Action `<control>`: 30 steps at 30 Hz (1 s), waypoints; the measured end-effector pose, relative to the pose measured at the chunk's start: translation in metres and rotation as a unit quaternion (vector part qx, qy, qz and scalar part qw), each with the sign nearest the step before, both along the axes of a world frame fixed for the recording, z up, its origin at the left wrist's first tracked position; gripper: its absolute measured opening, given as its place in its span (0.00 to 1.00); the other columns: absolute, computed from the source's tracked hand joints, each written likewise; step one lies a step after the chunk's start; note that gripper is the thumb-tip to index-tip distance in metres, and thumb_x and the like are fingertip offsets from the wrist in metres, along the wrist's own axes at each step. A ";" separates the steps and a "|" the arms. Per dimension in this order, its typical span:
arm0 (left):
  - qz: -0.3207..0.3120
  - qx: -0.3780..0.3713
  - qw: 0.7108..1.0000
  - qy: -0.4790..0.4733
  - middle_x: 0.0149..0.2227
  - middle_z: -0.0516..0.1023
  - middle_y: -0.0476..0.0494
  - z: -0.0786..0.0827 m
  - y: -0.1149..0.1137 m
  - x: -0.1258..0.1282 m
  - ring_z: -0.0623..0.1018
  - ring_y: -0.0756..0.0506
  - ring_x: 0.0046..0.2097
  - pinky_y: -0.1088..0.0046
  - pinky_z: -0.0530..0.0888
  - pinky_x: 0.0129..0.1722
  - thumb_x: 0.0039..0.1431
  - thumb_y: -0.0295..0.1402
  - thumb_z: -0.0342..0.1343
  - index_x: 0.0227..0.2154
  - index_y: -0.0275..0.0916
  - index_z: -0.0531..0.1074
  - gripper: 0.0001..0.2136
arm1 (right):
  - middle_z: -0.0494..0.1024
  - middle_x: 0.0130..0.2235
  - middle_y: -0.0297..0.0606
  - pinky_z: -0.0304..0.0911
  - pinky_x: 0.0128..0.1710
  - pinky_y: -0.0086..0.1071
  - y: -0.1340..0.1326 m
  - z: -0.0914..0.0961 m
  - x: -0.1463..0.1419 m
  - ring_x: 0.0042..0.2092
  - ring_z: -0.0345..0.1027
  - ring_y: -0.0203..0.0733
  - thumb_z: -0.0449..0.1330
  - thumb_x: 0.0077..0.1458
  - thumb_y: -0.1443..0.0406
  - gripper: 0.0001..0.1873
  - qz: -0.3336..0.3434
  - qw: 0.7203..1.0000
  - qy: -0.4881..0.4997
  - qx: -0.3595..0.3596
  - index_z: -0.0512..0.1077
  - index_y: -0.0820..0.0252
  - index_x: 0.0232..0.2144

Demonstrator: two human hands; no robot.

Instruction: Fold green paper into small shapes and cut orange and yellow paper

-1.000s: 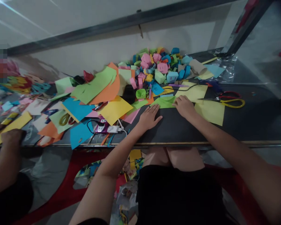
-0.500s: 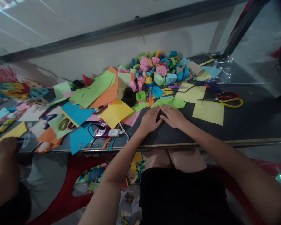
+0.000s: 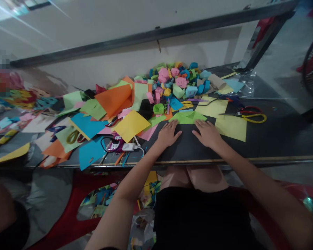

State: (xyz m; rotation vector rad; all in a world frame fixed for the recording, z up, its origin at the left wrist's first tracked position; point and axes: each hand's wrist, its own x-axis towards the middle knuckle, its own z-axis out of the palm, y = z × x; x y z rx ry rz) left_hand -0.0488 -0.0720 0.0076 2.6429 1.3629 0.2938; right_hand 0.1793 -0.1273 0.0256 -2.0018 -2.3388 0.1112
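Note:
My left hand [image 3: 168, 133] lies flat on the dark table [image 3: 276, 142], fingers stretched toward a folded green paper [image 3: 187, 117]. My right hand [image 3: 207, 132] also lies flat, its fingertips just at the green paper's near edge. Neither hand holds anything. A pale yellow square sheet [image 3: 231, 127] lies just right of my right hand. Beyond it rest scissors with red and yellow handles [image 3: 247, 115].
A heap of small folded coloured paper pieces [image 3: 176, 81] sits at the back. Loose sheets, orange [image 3: 114, 99], yellow [image 3: 130, 125] and blue [image 3: 87, 125], cover the left side. A white charger with cable [image 3: 127, 147] lies near the table's front edge. Another person's arm [image 3: 5, 211] shows at lower left.
My hands, which were together below the green paper, have moved apart, the right one sliding right. The orange sheet now lies on top of the green sheets. The other person's hand has left the table.

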 end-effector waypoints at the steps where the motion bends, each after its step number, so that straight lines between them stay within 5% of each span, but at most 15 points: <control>1: 0.005 -0.008 1.000 0.000 0.71 0.62 0.35 0.000 0.001 0.001 0.61 0.40 0.73 0.56 0.59 0.72 0.74 0.44 0.43 0.68 0.34 0.60 0.27 | 0.69 0.66 0.59 0.53 0.68 0.48 -0.007 0.003 -0.011 0.67 0.63 0.58 0.46 0.71 0.56 0.32 -0.001 1.000 -0.016 0.021 0.65 0.76 0.65; 4: 0.021 -0.013 1.000 0.008 0.71 0.62 0.33 0.001 0.008 0.007 0.62 0.38 0.72 0.54 0.60 0.72 0.74 0.42 0.43 0.66 0.33 0.63 0.25 | 0.77 0.54 0.69 0.61 0.59 0.50 -0.036 0.007 -0.053 0.56 0.71 0.64 0.52 0.68 0.55 0.32 0.014 0.998 -0.042 0.051 0.72 0.83 0.56; 9: -0.025 -0.020 0.999 0.024 0.73 0.59 0.37 0.002 0.034 0.017 0.59 0.36 0.74 0.48 0.63 0.69 0.72 0.40 0.51 0.64 0.45 0.68 0.21 | 0.82 0.44 0.63 0.67 0.53 0.51 -0.055 0.015 -0.096 0.50 0.74 0.62 0.55 0.67 0.55 0.27 0.154 0.987 0.032 0.040 0.75 0.74 0.55; 12: -0.092 -0.040 0.994 0.036 0.74 0.54 0.41 0.006 0.054 0.014 0.54 0.36 0.75 0.50 0.63 0.69 0.68 0.36 0.56 0.63 0.50 0.71 0.21 | 0.82 0.50 0.52 0.71 0.52 0.46 -0.036 0.022 -0.074 0.52 0.76 0.53 0.51 0.69 0.61 0.24 0.242 0.958 0.151 0.031 0.71 0.62 0.62; 14: -0.156 -0.052 0.986 0.037 0.74 0.56 0.41 0.010 0.066 0.009 0.58 0.37 0.74 0.53 0.64 0.69 0.65 0.33 0.59 0.62 0.50 0.72 0.22 | 0.73 0.64 0.49 0.65 0.62 0.49 -0.021 0.023 -0.041 0.65 0.66 0.52 0.48 0.69 0.66 0.26 0.284 0.934 0.191 0.098 0.68 0.59 0.65; 16: -0.216 -0.070 0.974 0.023 0.72 0.60 0.40 0.014 0.075 0.005 0.64 0.39 0.72 0.55 0.64 0.69 0.63 0.31 0.61 0.60 0.49 0.74 0.22 | 0.70 0.66 0.47 0.59 0.67 0.52 -0.010 0.017 -0.004 0.70 0.58 0.52 0.48 0.69 0.68 0.26 0.309 0.926 0.176 0.131 0.68 0.58 0.65; 20: -0.275 -0.074 0.959 -0.009 0.72 0.61 0.42 0.021 0.088 0.013 0.61 0.36 0.73 0.52 0.61 0.71 0.58 0.36 0.68 0.54 0.50 0.79 0.20 | 0.76 0.62 0.46 0.67 0.61 0.48 -0.002 -0.007 0.046 0.64 0.68 0.50 0.52 0.70 0.63 0.23 0.315 0.934 0.142 0.089 0.71 0.56 0.64; 24: -0.268 -0.028 0.962 -0.039 0.69 0.67 0.38 0.030 0.101 0.037 0.66 0.35 0.70 0.52 0.64 0.69 0.50 0.39 0.74 0.53 0.45 0.80 0.26 | 0.83 0.51 0.50 0.72 0.52 0.42 0.005 -0.017 0.043 0.53 0.76 0.50 0.52 0.70 0.61 0.21 0.292 0.949 0.087 0.087 0.77 0.62 0.57; 30: -0.200 0.040 0.973 -0.105 0.49 0.85 0.40 0.036 0.075 0.036 0.83 0.41 0.52 0.62 0.77 0.53 0.68 0.38 0.57 0.47 0.42 0.82 0.12 | 0.85 0.42 0.49 0.71 0.47 0.40 0.037 -0.006 0.018 0.46 0.77 0.49 0.50 0.67 0.71 0.19 0.294 0.952 0.003 0.089 0.81 0.64 0.46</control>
